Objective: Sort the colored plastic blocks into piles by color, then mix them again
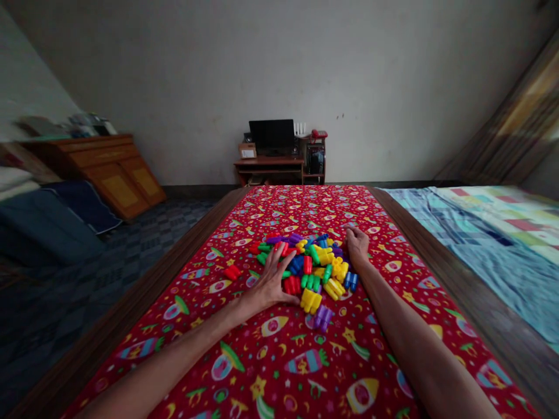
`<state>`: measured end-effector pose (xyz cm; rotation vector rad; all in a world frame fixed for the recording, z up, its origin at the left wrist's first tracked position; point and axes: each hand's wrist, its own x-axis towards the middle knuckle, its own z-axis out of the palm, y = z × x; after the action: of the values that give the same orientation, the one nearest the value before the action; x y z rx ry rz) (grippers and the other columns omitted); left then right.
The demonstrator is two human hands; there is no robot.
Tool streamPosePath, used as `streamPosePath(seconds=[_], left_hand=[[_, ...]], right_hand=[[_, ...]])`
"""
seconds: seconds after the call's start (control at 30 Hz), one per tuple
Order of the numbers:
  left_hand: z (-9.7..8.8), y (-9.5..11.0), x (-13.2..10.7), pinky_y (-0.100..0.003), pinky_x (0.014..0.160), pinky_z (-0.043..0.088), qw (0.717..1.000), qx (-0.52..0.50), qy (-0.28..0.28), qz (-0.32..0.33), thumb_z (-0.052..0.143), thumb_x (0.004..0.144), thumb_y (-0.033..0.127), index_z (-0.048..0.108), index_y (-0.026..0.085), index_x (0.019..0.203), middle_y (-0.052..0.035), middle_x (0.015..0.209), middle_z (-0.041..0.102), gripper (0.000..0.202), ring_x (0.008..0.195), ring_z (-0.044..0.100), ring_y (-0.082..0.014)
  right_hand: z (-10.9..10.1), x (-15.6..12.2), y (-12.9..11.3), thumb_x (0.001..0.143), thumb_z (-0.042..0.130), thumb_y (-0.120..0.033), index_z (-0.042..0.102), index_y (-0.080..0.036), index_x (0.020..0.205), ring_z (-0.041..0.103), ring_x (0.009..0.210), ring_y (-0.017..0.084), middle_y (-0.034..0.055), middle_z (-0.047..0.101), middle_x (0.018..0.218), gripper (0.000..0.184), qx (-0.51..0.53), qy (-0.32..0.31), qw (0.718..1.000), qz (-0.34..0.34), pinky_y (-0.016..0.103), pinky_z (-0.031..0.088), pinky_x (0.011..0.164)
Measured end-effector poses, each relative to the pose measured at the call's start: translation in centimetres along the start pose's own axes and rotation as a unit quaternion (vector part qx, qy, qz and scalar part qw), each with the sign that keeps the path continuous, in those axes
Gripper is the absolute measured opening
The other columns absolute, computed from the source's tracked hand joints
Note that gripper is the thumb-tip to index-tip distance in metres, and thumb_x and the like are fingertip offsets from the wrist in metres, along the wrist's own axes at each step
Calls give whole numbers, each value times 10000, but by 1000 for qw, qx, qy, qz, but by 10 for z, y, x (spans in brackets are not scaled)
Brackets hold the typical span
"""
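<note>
Left fingers point(275, 256) partly hide blocks point(292, 285) beneath; whether right fingers point(351, 234) hold anything is hidden; far left of them, items point(93, 124) atop a cabinet point(107, 157) blur.

A plain grey wall point(183, 75) spans the back, with a dark skirting point(187, 191) along its foot. Against it sits a brown stand point(268, 164) carrying a black monitor point(271, 137), a small box point(247, 151) and a red phone point(318, 134). To the left, a wooden cabinet point(117, 174) with paler door panels stands on the dark, patterned floor point(166, 233). On the right, a brownish curtain point(502, 134) hangs beyond blue and checked bedding point(498, 244). The light is dim, brighter at the curtain.
</note>
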<state>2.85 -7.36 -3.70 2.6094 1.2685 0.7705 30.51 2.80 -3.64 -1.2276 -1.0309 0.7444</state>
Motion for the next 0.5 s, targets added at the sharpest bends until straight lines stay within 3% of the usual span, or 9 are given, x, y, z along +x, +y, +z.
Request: streamPosePath(seconds=[0.13, 0.23, 0.3, 0.37, 0.43, 0.5], left_hand=[[12, 9, 43, -614, 1149, 168, 999, -4, -36, 6, 701, 578, 743, 137, 296, 1537, -137, 1617, 42, 1199, 1458, 3, -432], [-4, 4, 52, -570, 1159, 187, 1000, -12, -21, 10, 578, 682, 780, 191, 267, 1530, -141, 1611, 101, 1064, 1468, 54, -389], [-24, -11, 42, -532, 1170, 192, 1000, -6, 29, -9, 406, 824, 750, 230, 251, 1519, -132, 1597, 181, 874, 1472, 118, -333], [-44, -36, 22, -501, 1182, 189, 992, 15, 102, -71, 206, 942, 640, 292, 238, 1496, -111, 1576, 259, 689, 1467, 180, -272], [-57, -65, -1, -495, 1185, 197, 972, 44, 168, -157, 107, 966, 578, 343, 189, 1469, -125, 1535, 345, 678, 1450, 237, -253], [-60, -89, -16, -520, 1179, 205, 957, 52, 165, -234, 147, 954, 587, 370, 142, 1451, -158, 1505, 390, 703, 1438, 266, -279]], right_hand=[[0, 2, -3, 661, 521, -422, 682, -126, 890, 402, 404, 92, -75, 451, 462, 407, 42, 14, 999, 15, 211, 291, 404], [-1, 2, -8, 649, 534, -432, 677, -134, 878, 395, 402, 94, -80, 440, 451, 402, 67, 24, 997, 29, 220, 282, 410], [-4, 4, -10, 641, 545, -437, 675, -141, 875, 410, 413, 97, -82, 434, 452, 399, 89, 29, 995, 34, 222, 290, 415], [-6, 7, -10, 631, 565, -441, 673, -149, 875, 415, 418, 95, -89, 420, 451, 395, 120, 25, 992, 38, 218, 305, 416], [-8, 11, -8, 627, 592, -444, 676, -159, 892, 428, 425, 93, -86, 442, 468, 398, 144, 23, 988, 50, 216, 339, 422], [-8, 14, -4, 639, 615, -462, 683, -173, 929, 512, 488, 108, -53, 545, 546, 415, 153, 21, 986, 62, 226, 418, 468]])
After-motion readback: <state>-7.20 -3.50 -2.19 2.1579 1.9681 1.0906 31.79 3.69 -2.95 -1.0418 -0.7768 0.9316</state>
